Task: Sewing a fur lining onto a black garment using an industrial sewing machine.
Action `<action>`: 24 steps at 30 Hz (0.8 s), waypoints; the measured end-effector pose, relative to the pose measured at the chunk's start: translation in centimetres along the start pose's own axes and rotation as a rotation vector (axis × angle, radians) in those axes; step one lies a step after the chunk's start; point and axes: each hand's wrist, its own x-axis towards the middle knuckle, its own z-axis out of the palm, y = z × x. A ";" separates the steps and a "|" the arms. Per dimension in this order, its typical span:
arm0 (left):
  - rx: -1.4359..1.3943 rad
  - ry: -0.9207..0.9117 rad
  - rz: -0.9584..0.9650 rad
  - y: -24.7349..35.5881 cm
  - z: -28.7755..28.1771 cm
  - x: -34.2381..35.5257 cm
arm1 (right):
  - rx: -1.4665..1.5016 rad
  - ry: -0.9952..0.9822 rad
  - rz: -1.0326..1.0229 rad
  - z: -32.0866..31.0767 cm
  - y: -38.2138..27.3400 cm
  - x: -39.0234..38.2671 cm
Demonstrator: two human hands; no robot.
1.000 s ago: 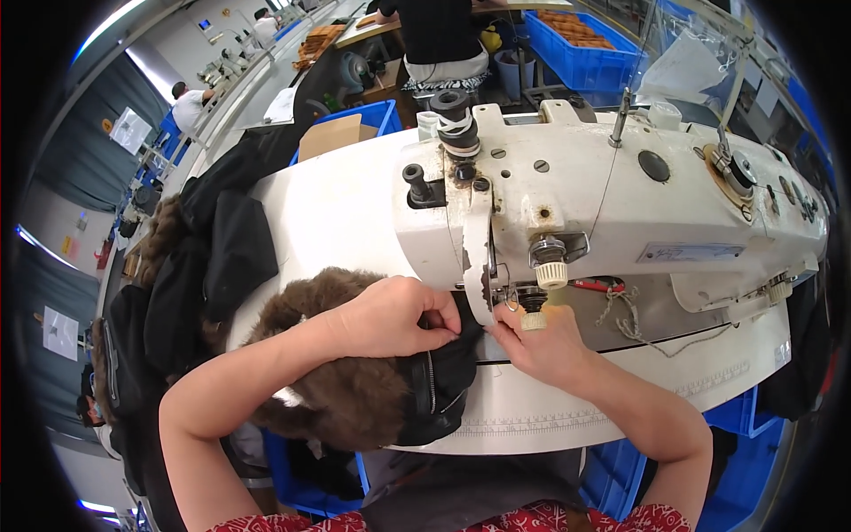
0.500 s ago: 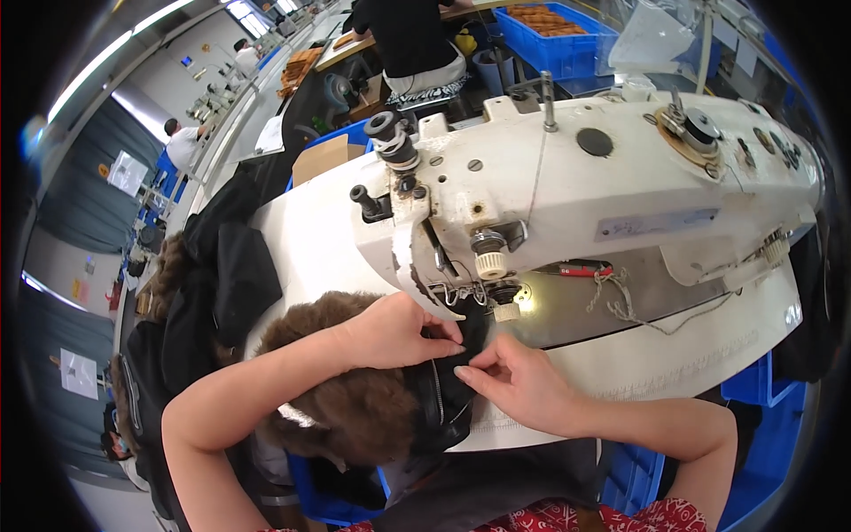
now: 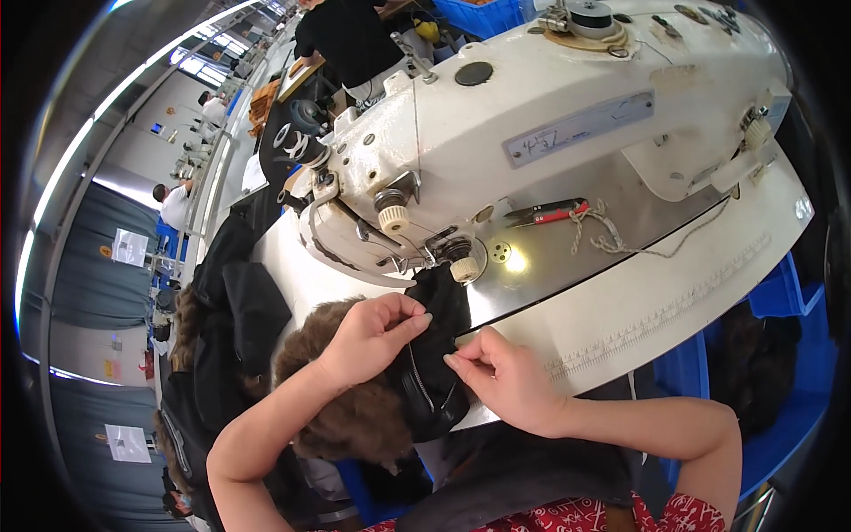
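Observation:
A black garment piece with a silver zipper lies at the near edge of a white sewing machine. Its upper end runs under the needle area. Brown fur joins its left side and bunches beneath my left forearm. With thumb and finger pressed together, my left hand pinches the black cloth just below the needle area. My right hand, also closed in a pinch, grips the cloth's right edge a little nearer to me. Exactly what lies between the fingertips is partly hidden.
Red-handled thread snips and a grey cord lie on the machine bed. More black, fur-trimmed garments are piled on the left. A blue bin stands at right. Co-workers sit farther back.
The view has turned, so the machine appears farther left and higher. My hands are slightly farther apart and a bit farther from the needle, both still pinching the cloth.

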 end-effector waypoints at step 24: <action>0.923 0.238 0.566 2.3 1.7 0.5 | -0.279 -0.123 -0.026 3.6 0.4 5.1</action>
